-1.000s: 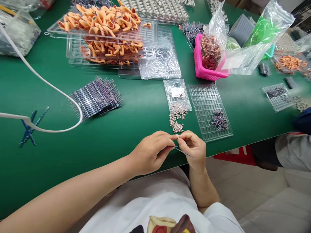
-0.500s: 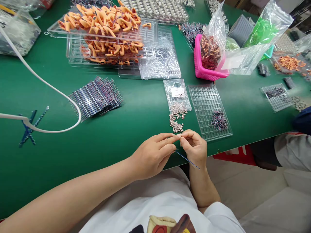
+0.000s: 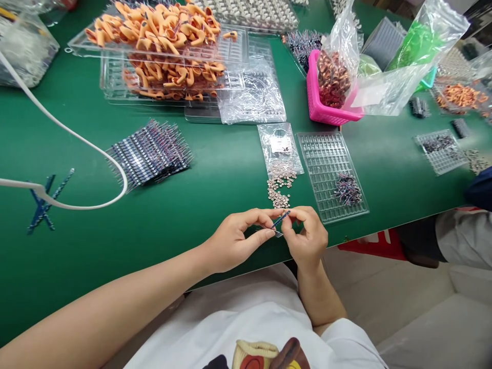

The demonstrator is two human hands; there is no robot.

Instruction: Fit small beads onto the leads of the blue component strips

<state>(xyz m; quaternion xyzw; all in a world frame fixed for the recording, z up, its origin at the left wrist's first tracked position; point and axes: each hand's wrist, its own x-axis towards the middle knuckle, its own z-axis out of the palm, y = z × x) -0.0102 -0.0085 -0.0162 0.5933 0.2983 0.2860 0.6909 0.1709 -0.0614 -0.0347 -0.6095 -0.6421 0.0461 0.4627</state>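
Observation:
Just above the table's near edge, a narrow blue strip (image 3: 280, 220) with thin wires along it sits between my two hands, slanting up to the right. My left hand (image 3: 236, 240) pinches its lower end between thumb and fingers. At the upper end, my right hand (image 3: 307, 237) has thumb and forefinger closed at the strip; a small part there is too tiny to make out. Small round pale-copper pieces (image 3: 279, 195) lie just beyond my fingertips, spilling from a clear labelled bag (image 3: 280, 134). Right of them, a clear slotted tray (image 3: 323, 159) carries a heap of short wired parts (image 3: 347, 189).
Stacked wired strips (image 3: 151, 152) lie to the left, near a white cable (image 3: 82, 134) and crossed blue strips (image 3: 43, 207). Trays of orange pieces (image 3: 169, 31) stand behind. A pink basket (image 3: 317, 110) holds bagged copper-coloured parts. Another person's sleeve (image 3: 478, 189) shows at right.
The blue strip has swung from pointing down to the right to slanting up between my fingertips. My left thumb and fingers have spread further apart around it.

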